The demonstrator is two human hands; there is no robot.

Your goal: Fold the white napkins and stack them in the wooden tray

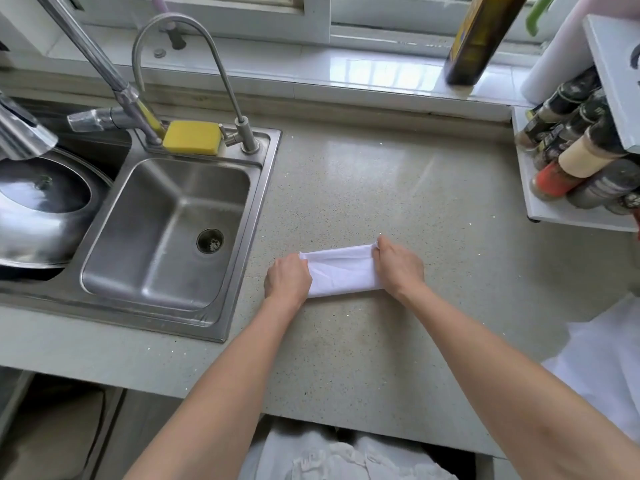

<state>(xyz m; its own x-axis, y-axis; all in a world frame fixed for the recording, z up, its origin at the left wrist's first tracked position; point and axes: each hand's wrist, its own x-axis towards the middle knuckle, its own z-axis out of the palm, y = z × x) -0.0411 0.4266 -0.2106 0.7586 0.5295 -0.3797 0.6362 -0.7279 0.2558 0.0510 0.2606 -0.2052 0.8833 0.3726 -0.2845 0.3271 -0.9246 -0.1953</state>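
Observation:
A white napkin, folded into a narrow strip, lies on the speckled countertop in the middle of the view. My left hand grips its left end with curled fingers. My right hand grips its right end, and the cloth bunches at the fingertips. More white cloth lies at the counter's right edge, partly cut off by the frame. No wooden tray is in view.
A steel sink with a tall faucet and a yellow sponge lies to the left, next to a metal pot lid. A white rack of spice jars stands at the right. A dark bottle stands on the windowsill.

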